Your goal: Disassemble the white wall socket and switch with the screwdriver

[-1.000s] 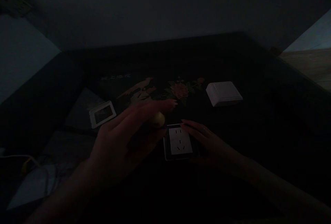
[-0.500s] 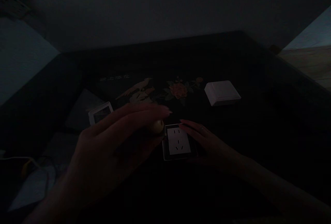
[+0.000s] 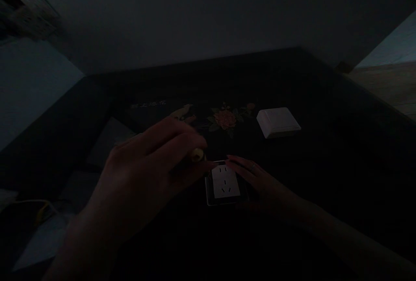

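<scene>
The scene is very dark. A white wall socket (image 3: 224,182) in a dark frame lies face up on a black table (image 3: 325,164). My right hand (image 3: 260,183) rests flat on the socket's right side, fingertips at its upper edge. My left hand (image 3: 146,172) hovers just left of the socket, fingers curled around a small pale yellowish object (image 3: 197,155) whose kind I cannot make out. That object sits at the socket's upper left corner.
A white switch plate (image 3: 277,122) lies at the back right. A flower-and-bird picture (image 3: 224,118) decorates the table top. Pale flat items (image 3: 107,142) and a cable (image 3: 29,205) lie at the left. A wooden floor (image 3: 386,84) shows at the far right.
My left hand has closed its fingers around the pale object and drawn nearer the socket's top left corner; it now covers the small white frame at the left. My right hand has stayed put.
</scene>
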